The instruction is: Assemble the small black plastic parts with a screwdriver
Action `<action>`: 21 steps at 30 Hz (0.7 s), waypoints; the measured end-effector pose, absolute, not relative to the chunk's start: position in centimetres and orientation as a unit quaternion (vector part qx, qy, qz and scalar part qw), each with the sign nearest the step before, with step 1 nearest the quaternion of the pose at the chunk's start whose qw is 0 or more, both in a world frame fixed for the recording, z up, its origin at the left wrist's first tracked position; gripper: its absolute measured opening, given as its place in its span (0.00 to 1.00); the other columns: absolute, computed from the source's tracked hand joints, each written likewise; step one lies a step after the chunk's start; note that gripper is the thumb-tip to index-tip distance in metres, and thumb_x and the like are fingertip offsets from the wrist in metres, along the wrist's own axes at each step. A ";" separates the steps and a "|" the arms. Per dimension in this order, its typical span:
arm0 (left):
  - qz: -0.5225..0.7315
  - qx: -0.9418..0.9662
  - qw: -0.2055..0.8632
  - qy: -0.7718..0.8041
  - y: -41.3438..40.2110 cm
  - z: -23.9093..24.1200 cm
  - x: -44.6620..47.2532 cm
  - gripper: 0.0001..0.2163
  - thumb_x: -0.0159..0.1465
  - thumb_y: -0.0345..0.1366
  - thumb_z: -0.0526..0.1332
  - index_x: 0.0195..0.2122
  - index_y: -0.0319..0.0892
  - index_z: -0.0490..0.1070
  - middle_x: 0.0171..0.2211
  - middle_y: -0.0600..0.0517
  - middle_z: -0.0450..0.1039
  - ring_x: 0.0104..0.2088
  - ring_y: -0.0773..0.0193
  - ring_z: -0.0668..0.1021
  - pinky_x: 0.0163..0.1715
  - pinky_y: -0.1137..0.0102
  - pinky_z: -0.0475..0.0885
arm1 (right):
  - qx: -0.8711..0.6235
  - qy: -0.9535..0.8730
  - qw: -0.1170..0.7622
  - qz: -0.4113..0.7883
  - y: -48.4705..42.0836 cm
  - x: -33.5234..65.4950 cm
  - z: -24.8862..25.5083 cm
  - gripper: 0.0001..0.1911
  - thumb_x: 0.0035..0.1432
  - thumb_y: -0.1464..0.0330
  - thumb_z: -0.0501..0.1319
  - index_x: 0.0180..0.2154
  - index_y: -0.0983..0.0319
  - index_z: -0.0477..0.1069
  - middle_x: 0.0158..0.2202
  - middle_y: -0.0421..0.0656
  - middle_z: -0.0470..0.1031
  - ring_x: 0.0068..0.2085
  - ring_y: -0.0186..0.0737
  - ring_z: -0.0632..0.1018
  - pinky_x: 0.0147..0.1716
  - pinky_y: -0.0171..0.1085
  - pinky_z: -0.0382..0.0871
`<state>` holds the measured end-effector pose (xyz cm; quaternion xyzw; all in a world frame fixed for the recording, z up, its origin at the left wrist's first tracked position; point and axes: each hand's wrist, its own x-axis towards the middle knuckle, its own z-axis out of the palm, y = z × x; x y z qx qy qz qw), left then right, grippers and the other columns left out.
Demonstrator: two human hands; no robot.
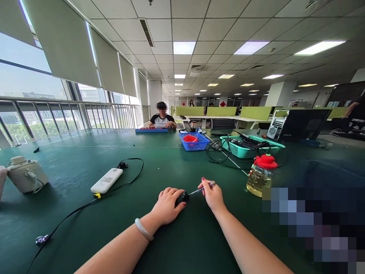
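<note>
On the green tabletop (182,236), my left hand (169,205) is closed over a small black object (185,196), pressing it to the surface. Most of that object is hidden under my fingers, so its kind is unclear. A pale bangle (143,229) circles my left wrist. My right hand (213,196) grips a slim screwdriver (196,191) between thumb and fingers. Its shaft slants down to the left, and the tip meets or nearly meets the right end of the black object.
A white power bank-like block (107,180) with a black cord lies left, beyond it a grey bottle (27,175). To the right stand a red-lidded jar (261,177), a teal basket (242,151) of cables and a blue basket (196,144). A person (162,120) sits across the table.
</note>
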<state>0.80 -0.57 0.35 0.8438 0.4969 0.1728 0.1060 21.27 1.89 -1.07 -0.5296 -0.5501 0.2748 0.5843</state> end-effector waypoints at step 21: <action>0.151 0.854 0.093 0.489 -0.9 0.4 1.4 0.13 0.67 0.40 0.53 0.48 0.55 0.73 0.48 0.51 0.71 0.52 0.56 0.68 0.55 0.57 0.61 | -0.474 -0.442 0.669 0.365 2.8 22.0 -1.9 0.29 0.53 0.44 0.58 0.16 0.61 0.68 0.11 0.37 0.58 0.16 0.32 0.61 0.17 0.34 0.54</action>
